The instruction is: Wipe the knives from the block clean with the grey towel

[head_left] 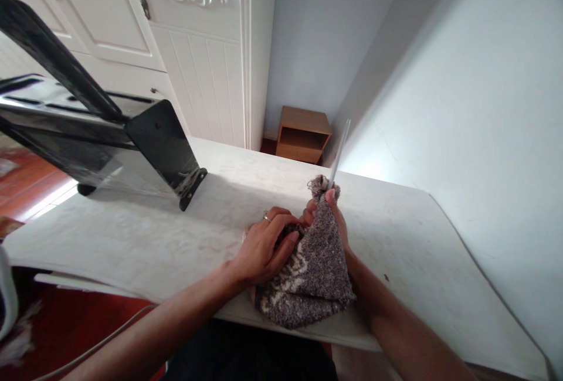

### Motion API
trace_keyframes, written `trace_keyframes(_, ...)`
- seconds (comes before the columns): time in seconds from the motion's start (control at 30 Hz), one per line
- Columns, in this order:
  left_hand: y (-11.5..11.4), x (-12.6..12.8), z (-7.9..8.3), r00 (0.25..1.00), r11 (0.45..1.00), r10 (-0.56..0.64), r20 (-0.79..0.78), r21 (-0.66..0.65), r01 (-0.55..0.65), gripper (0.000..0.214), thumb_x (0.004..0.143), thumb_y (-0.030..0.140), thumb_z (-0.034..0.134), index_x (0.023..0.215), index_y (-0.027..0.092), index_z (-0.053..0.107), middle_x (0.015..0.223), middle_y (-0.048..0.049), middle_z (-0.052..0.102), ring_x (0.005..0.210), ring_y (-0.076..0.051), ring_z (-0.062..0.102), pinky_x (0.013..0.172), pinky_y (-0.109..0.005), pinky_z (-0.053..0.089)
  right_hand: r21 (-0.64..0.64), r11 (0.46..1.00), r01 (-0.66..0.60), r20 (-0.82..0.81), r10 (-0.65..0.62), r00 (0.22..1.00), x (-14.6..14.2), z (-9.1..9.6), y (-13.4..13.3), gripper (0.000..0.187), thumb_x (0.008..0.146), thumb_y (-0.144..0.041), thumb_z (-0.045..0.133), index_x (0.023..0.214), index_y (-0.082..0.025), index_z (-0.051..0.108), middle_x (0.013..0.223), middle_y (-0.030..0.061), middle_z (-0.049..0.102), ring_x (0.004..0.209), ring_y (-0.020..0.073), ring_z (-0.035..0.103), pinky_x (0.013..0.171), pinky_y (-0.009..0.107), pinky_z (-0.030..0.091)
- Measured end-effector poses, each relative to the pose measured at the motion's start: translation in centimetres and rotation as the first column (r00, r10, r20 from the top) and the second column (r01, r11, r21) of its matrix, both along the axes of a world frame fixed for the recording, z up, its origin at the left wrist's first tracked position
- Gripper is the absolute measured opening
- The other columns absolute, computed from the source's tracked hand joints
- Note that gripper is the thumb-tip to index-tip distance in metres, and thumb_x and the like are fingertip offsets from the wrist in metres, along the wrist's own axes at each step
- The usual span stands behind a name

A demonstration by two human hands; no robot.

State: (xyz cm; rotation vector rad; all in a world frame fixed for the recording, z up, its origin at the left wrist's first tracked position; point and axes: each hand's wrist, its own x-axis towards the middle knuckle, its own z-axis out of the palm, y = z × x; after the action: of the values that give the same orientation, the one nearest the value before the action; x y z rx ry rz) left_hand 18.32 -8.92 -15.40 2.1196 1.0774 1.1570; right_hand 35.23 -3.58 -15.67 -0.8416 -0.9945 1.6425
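Note:
A grey-brown fuzzy cloth with a cream pattern lies bunched near the table's front edge. My right hand is closed around its gathered top, thumb uppermost. From that bunched end a thin pale rod sticks up, tilted slightly right; its lower part is hidden in the fabric. My left hand, with a ring on one finger, is curled over the cloth's left side. A darker fold shows between its thumb and fingers. Whatever may be inside the cloth cannot be seen.
The white table extends to both sides. A black-and-silver metal stand is at its left. White cabinets and a small wooden nightstand are beyond, a wall at right. A cable runs below, left.

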Motion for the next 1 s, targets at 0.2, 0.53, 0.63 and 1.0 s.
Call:
trace_keyframes(0.2,0.2,0.0,-0.5,0.986,0.987,0.153,0.06,0.033,-0.156,0.021,0.092,0.02,0.052,0.113,0.02,0.053,0.111,-0.0086,0.056,0.089,-0.016,0.058,0.079,-0.03,0.05,-0.166,0.985,-0.037,-0.311,-0.017,0.95,-0.5,0.0,0.1,0.037,0.076,-0.062,0.071,0.089,-0.027,0.067,0.088,-0.0011,0.071,0.092,0.0212,0.066,0.085,0.038,0.055)
trace_keyframes(0.53,0.5,0.1,-0.7,0.949,0.948,0.314,0.015,0.056,-0.314,0.029,0.086,0.023,0.06,0.114,0.019,0.05,0.112,-0.0087,0.055,0.083,-0.015,0.06,0.076,-0.03,0.052,-0.127,0.992,0.013,-0.14,-0.031,0.99,-0.4,-0.4,-0.4,0.042,0.073,-0.059,0.075,0.098,-0.024,0.071,0.103,0.0045,0.074,0.103,0.0274,0.067,0.091,0.043,0.055)
trace_keyframes(0.63,0.7,0.0,-0.7,0.946,0.945,0.323,-0.019,0.062,-0.321,0.029,0.089,0.027,0.06,0.115,0.02,0.051,0.113,-0.0091,0.058,0.1,-0.02,0.061,0.086,-0.034,0.052,-0.122,0.992,0.021,-0.089,-0.032,0.995,-0.6,-0.6,-0.4,0.039,0.07,-0.054,0.08,0.093,-0.024,0.071,0.088,0.0047,0.075,0.089,0.0266,0.07,0.078,0.04,0.058)
trace_keyframes(1.0,1.2,-0.2,-0.9,0.94,0.941,0.298,-0.165,-0.113,-0.318,0.029,0.091,0.02,0.051,0.12,0.018,0.055,0.111,-0.0104,0.07,0.099,-0.025,0.067,0.086,-0.039,0.053,-0.007,0.987,0.158,0.162,-0.155,0.975,-0.6,-0.2,-0.4,0.037,0.051,-0.042,0.091,0.071,-0.02,0.07,0.068,0.0009,0.071,0.057,0.0162,0.061,0.056,0.03,0.052)
